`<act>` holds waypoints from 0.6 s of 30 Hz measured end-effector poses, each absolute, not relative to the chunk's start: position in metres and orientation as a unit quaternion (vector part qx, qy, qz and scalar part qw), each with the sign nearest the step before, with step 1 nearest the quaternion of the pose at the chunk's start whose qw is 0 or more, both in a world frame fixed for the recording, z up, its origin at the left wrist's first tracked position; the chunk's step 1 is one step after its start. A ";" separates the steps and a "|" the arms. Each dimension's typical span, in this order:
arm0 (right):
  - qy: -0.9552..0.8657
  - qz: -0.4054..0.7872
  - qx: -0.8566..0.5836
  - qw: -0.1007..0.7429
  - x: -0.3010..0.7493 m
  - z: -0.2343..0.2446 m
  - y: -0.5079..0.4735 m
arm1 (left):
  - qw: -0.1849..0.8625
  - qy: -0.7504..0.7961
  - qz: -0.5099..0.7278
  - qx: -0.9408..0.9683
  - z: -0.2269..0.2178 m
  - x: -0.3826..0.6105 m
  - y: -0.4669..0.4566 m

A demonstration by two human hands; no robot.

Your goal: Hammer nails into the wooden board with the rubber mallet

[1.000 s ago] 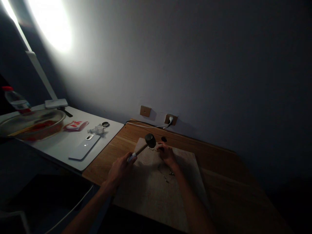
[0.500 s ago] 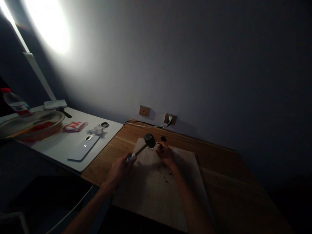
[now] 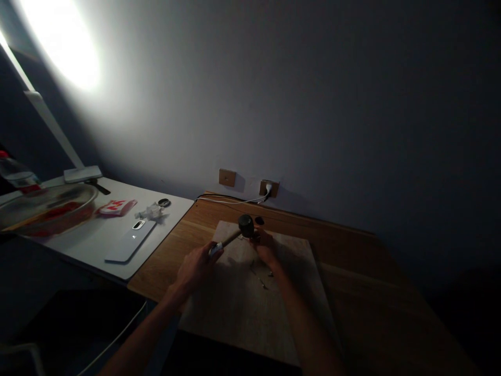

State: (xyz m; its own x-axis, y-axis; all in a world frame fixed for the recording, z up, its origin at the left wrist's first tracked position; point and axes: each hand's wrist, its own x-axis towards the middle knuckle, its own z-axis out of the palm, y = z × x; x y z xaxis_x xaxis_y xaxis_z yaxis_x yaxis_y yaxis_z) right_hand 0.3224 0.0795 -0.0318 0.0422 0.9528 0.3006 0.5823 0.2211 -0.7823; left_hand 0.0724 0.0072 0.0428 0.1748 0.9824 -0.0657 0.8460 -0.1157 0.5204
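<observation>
Now the fingers of my left hand [image 3: 195, 266] are closed round the pale grip of a wooden-handled mallet [image 3: 246, 226], just below the middle of the frame. My right hand [image 3: 265, 246] curls beside the dark mallet head, its fingers bent inward; what they hold, if anything, I cannot tell, because the head covers the tips. Half a second ago a small gap showed between head and fingers; the mallet has since shifted right and closed it in my view. I judge that leaves little clearance, so my right fingertips could be caught by a careless tap. Only a glint of metal [image 3: 242, 237] shows under the head. Below, lower centre, small metal pieces [image 3: 263, 285] lie loose on the wooden board [image 3: 235, 318], apart from both hands. The board rests on the brown worktop [image 3: 360, 292]. Farther out, at left, a phone [image 3: 131, 242] lies on the white worktop [image 3: 88, 245]. My view has swung slightly, so the lamp [image 3: 55, 125] sits nearer the upper left edge.
</observation>
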 end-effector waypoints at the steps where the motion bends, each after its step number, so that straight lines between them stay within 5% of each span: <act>1: -0.655 0.218 -0.586 0.424 0.323 -0.031 0.079 | 0.220 0.624 0.147 0.735 0.042 0.073 0.009; 18: -0.642 0.222 -0.587 0.441 0.320 -0.032 0.079 | 0.214 0.626 0.146 0.736 0.042 0.078 0.012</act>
State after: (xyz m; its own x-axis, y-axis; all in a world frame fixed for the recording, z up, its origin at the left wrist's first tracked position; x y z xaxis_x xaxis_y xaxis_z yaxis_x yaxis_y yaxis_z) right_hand 0.3198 0.0786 -0.0323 0.0778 0.9491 0.3052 0.5580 0.2122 -0.8022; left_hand 0.0778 0.0117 0.0417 0.1742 0.9833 -0.0527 0.8587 -0.1255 0.4968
